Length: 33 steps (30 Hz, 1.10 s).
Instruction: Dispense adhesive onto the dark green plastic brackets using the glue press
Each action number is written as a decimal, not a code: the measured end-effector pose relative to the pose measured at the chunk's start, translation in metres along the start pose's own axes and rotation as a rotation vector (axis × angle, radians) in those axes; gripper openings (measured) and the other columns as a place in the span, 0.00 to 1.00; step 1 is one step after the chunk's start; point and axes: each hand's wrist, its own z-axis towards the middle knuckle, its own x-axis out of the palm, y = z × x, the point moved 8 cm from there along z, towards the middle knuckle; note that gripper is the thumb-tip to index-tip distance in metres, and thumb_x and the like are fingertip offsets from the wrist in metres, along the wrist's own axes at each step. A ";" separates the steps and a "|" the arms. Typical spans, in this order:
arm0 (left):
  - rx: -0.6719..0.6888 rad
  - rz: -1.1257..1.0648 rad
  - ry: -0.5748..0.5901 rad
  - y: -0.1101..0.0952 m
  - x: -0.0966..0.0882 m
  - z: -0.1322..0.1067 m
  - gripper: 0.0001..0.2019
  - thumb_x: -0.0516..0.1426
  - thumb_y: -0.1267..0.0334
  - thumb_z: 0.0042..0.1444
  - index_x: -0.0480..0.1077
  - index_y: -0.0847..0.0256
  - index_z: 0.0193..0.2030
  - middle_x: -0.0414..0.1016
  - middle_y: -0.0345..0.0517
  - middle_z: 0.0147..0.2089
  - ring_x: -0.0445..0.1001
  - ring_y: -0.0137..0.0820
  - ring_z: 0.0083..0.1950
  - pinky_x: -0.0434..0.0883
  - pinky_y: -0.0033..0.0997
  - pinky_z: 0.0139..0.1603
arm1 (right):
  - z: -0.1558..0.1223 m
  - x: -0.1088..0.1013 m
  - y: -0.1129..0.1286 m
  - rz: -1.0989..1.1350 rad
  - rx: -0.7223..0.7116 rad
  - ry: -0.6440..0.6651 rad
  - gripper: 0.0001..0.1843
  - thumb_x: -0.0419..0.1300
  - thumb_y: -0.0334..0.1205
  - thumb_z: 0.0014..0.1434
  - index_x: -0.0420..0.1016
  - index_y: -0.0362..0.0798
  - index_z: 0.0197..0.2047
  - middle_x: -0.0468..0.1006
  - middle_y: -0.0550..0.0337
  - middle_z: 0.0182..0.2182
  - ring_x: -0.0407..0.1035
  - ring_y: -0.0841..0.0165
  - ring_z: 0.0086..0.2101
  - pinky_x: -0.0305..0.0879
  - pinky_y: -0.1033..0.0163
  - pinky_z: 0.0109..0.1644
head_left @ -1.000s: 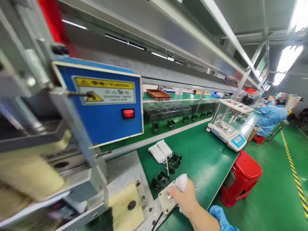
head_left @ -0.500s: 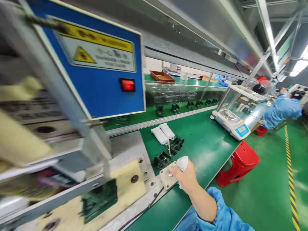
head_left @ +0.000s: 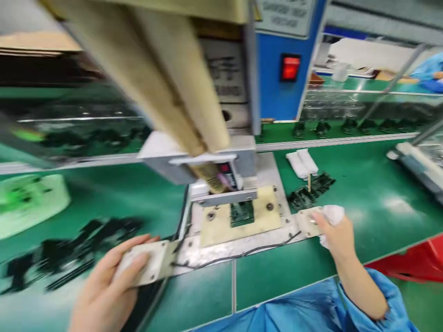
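My left hand [head_left: 107, 281] grips the left button box [head_left: 157, 258], a pale plate with screws at its corners; the thumb lies on top and the fingers wrap its far side. My right hand [head_left: 341, 237] holds a crumpled white cloth [head_left: 332, 215], its thumb resting on the right button box [head_left: 306, 222]. Between the hands stands a press machine [head_left: 238, 157] with a cream fixture plate [head_left: 218, 233]. A dark green part [head_left: 242, 214] sits in the fixture, under a metal bar.
Dark parts [head_left: 58, 253] lie on the left of the green bench [head_left: 277, 265]. More dark parts [head_left: 311, 191] and folded white cloths [head_left: 302, 163] are at right. A cable [head_left: 238, 256] crosses the machine base. A scale [head_left: 420, 161] and red stool [head_left: 411, 260] stand farther right.
The view has swung left, bringing my left hand and its button box into sight. My right hand stays at the right button box with the white cloth.
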 end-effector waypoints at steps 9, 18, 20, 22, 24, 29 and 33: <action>-0.066 0.009 0.119 -0.002 0.001 -0.011 0.18 0.58 0.52 0.63 0.69 0.59 0.54 0.75 0.49 0.55 0.73 0.38 0.50 0.72 0.36 0.52 | 0.001 -0.024 -0.016 -0.130 -0.029 -0.102 0.31 0.76 0.56 0.41 0.77 0.41 0.40 0.80 0.51 0.33 0.73 0.61 0.32 0.68 0.61 0.32; 0.561 0.357 0.159 -0.103 0.037 -0.038 0.18 0.59 0.59 0.61 0.67 0.57 0.57 0.74 0.50 0.57 0.73 0.42 0.58 0.69 0.43 0.62 | -0.003 -0.026 -0.015 -0.155 0.026 -0.121 0.33 0.77 0.56 0.41 0.77 0.42 0.42 0.79 0.51 0.35 0.71 0.63 0.32 0.68 0.64 0.28; 0.498 0.306 0.393 -0.111 0.069 -0.033 0.27 0.62 0.54 0.58 0.63 0.55 0.62 0.72 0.50 0.61 0.72 0.43 0.61 0.69 0.44 0.64 | -0.001 -0.029 -0.018 -0.168 0.067 -0.146 0.35 0.78 0.57 0.37 0.77 0.42 0.42 0.79 0.51 0.35 0.71 0.62 0.32 0.67 0.64 0.27; 0.450 0.285 0.562 -0.118 0.098 -0.028 0.35 0.66 0.50 0.52 0.60 0.56 0.64 0.71 0.52 0.62 0.72 0.46 0.62 0.69 0.46 0.64 | 0.001 -0.030 -0.020 -0.166 0.063 -0.148 0.37 0.78 0.59 0.35 0.77 0.42 0.42 0.79 0.51 0.34 0.71 0.62 0.31 0.67 0.63 0.26; 0.422 0.284 0.655 -0.123 0.119 -0.023 0.37 0.68 0.50 0.48 0.62 0.57 0.63 0.74 0.52 0.59 0.73 0.47 0.60 0.70 0.46 0.63 | 0.002 -0.030 -0.020 -0.158 0.042 -0.139 0.37 0.78 0.59 0.35 0.77 0.42 0.41 0.79 0.51 0.34 0.71 0.62 0.30 0.66 0.63 0.26; 0.315 0.226 0.653 -0.122 0.137 -0.012 0.23 0.67 0.55 0.49 0.71 0.58 0.51 0.79 0.47 0.44 0.76 0.47 0.55 0.72 0.45 0.61 | 0.000 -0.029 -0.021 -0.156 0.052 -0.132 0.36 0.78 0.59 0.35 0.77 0.43 0.41 0.79 0.53 0.35 0.71 0.62 0.32 0.67 0.62 0.31; 0.097 0.088 0.737 -0.113 0.141 -0.012 0.19 0.69 0.57 0.45 0.73 0.60 0.42 0.80 0.46 0.41 0.78 0.44 0.51 0.73 0.44 0.58 | -0.004 -0.025 -0.017 -0.155 0.045 -0.092 0.33 0.77 0.57 0.41 0.77 0.43 0.43 0.79 0.53 0.36 0.72 0.62 0.34 0.67 0.61 0.35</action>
